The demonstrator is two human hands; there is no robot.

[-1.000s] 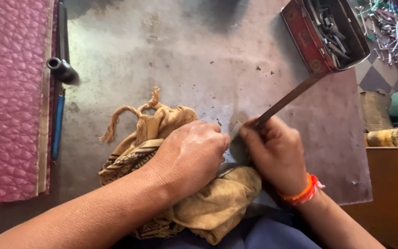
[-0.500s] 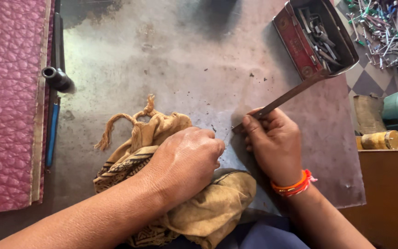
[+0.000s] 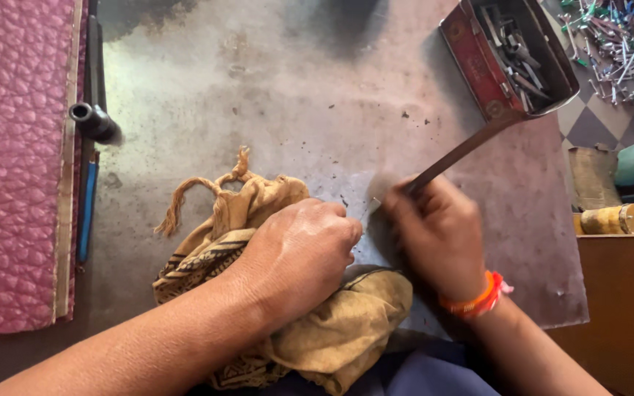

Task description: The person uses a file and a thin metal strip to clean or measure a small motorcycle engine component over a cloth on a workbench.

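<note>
Cloth [image 3: 332, 334], tan and crumpled, is lying near-centre under the left hand [image 3: 299, 253], which is pressing down on it. Just right, the right hand [image 3: 438, 235] is clenching a flat metal tool [image 3: 464, 150] angling far-right.

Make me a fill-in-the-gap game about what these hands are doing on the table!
1. The left hand presses on a tan ____ with fringe.
2. The right hand holds a long flat metal ____.
3. The right wrist wears an ____ band.
4. The open red tin holds small ____ pieces.

Missing words: cloth; tool; orange; metal
</note>
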